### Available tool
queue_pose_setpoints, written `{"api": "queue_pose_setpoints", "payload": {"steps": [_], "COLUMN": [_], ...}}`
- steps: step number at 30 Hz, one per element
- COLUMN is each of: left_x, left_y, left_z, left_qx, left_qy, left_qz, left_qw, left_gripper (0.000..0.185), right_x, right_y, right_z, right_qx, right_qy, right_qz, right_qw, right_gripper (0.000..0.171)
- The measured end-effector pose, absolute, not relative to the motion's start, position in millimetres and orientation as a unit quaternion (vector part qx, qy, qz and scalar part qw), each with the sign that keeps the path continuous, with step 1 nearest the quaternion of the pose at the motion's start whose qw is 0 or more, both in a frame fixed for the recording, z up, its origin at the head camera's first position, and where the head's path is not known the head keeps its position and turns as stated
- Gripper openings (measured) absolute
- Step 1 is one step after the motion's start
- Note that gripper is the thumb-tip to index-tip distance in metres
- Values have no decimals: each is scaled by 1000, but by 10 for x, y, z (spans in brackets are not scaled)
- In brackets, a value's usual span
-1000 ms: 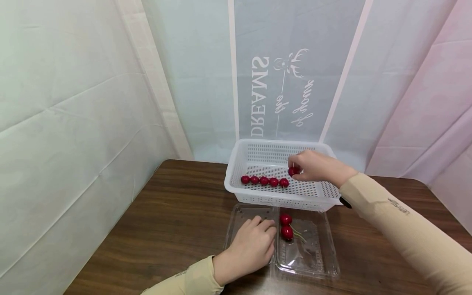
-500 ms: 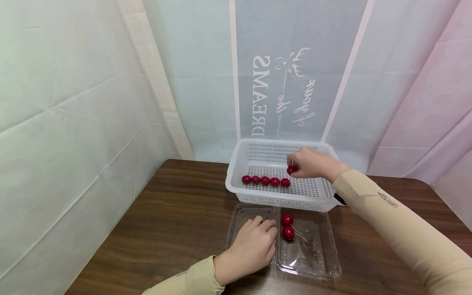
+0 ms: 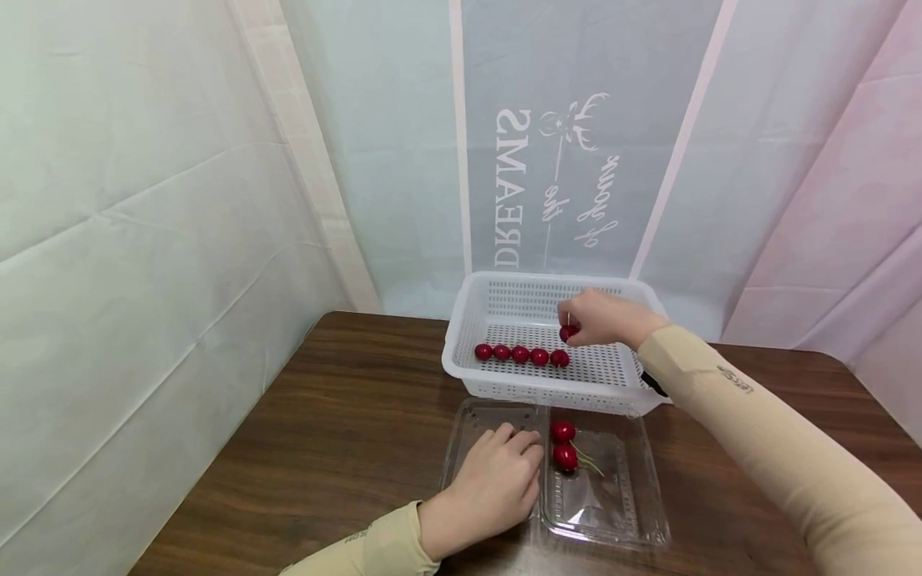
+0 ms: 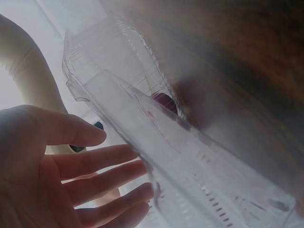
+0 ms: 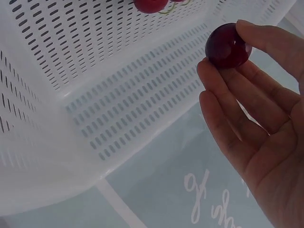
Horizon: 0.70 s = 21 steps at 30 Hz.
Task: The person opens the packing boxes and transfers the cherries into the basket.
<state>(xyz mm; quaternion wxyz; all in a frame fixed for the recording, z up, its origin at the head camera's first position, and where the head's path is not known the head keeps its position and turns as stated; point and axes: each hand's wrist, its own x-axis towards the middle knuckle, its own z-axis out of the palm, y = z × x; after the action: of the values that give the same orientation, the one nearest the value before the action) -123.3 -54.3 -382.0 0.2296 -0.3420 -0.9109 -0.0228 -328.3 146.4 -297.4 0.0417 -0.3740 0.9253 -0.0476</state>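
Observation:
My right hand (image 3: 603,315) pinches a dark red cherry (image 5: 228,46) between thumb and fingertips, inside the white slotted plastic basket (image 3: 455,352). In the head view this cherry is just behind the right end of a row of several red cherries (image 3: 520,354) on the basket floor. My left hand (image 3: 491,482) rests at the middle ridge of an opened clear plastic clamshell box (image 3: 651,512). The left wrist view has its loosely extended fingers (image 4: 102,183) against the clear edge. Two stemmed cherries (image 3: 565,457) lie in the box's right half, right of that hand.
A brown wooden table (image 3: 360,416) carries both containers, with the basket directly behind the clamshell box. Behind the basket hangs a grey-blue curtain (image 3: 576,64) with white lettering. Pale cloth (image 3: 144,240) closes off the left side.
My right hand has shifted slightly left with its cherry, bringing it nearer the right end of the row. The left hand stays in place on the clear box.

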Motion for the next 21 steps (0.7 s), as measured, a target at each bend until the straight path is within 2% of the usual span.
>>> {"api": "queue_pose_setpoints", "payload": {"steps": [21], "left_x": [-1247], "left_y": [-547], "left_z": [-3832], "left_qx": [-341], "left_qy": [-908], "left_qz": [-20], "left_qw": [240], "left_gripper": [16], "right_x": [-3507], "right_y": [1410], "right_z": [-3092], "right_qx": [-336], "right_qy": [937], "right_qz": [-17], "right_qw": [94], "right_gripper": [16]}}
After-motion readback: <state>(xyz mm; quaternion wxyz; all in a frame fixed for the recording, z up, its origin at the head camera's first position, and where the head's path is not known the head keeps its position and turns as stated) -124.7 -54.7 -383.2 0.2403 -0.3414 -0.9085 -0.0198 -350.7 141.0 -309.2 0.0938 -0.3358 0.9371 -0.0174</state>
